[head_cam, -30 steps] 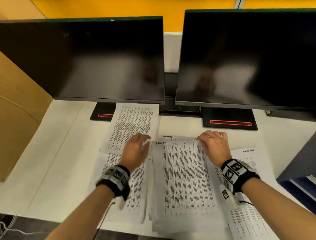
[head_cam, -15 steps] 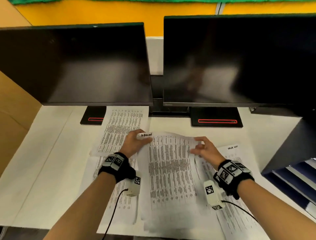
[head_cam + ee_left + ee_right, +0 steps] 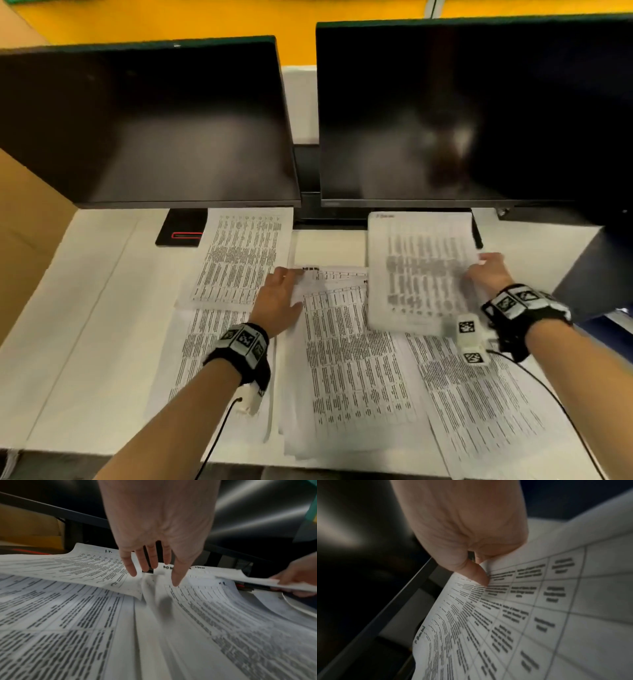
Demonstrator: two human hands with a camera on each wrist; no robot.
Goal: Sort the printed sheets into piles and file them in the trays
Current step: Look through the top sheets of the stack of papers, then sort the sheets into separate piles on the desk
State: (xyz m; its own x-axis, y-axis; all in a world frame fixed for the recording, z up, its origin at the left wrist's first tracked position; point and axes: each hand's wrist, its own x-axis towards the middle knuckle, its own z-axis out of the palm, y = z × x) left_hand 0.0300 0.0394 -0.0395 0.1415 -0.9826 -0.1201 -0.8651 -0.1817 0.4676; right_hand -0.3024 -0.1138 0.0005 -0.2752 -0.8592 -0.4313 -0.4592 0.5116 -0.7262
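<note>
White desk [image 3: 85,308] fills the lower view, spread with printed sheets. Nearest, the middle pile [image 3: 349,377] lies between a left pile [image 3: 205,342] and a right pile [image 3: 479,411], their edges overlapping. Left hand [image 3: 277,298] rests with straight, slightly spread fingers at the upper left corner of the middle pile; in the left wrist view the fingertips [image 3: 175,581] press down on the paper. Right hand [image 3: 489,274] holds one sheet [image 3: 421,274] lifted clear of the piles, above the top of the right pile; in the right wrist view the thumb [image 3: 477,574] lies on the printed face and the other fingers curl beneath, pinching its right edge. That sheet is blurred, its print unreadable. Farther back, another sheet [image 3: 239,260] lies flat, its top edge slipping under the left monitor [image 3: 147,126]. Beside it stands the right monitor [image 3: 479,109], both screens dark. Dark trays [image 3: 603,284] sit at the desk's right edge, only partly in view. Behind runs a yellow wall [image 3: 205,20], with cardboard [image 3: 24,240] at the left.
</note>
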